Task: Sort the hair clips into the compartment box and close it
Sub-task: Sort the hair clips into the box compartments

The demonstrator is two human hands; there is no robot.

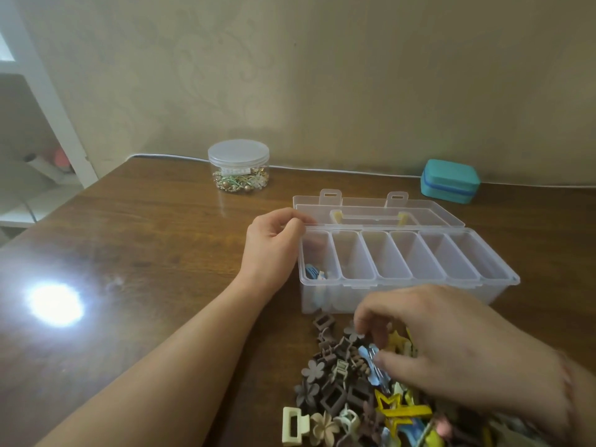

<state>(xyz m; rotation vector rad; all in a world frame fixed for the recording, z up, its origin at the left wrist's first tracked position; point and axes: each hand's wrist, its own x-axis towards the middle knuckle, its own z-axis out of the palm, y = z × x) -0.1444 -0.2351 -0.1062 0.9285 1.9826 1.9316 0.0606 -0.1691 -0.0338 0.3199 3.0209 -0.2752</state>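
A: On the tabletop, the box sits open, lid flipped flat behind it. Progress?

B: Early. Leftmost compartment has a blue clip or two at its near end, hard to count. The other five look empty. Nearly all the clips sit in a heap just in front of the box: brown flowers, squares, yellow stars, cream ones.

A: Hands?

B: Left hand, fingers curled, rests at the box's back left corner; looks like it steadies the box. Right hand is over the heap, thumb and fingers pinching a blue clip, which touches the heap or sits just above it. Blurred, so grip is a judgement.

A: Left to do?

B: Sort almost the whole heap, then shut the lid and latch it.

A: Any writing?

B: None readable. The jar and teal case at the back show no legible label.
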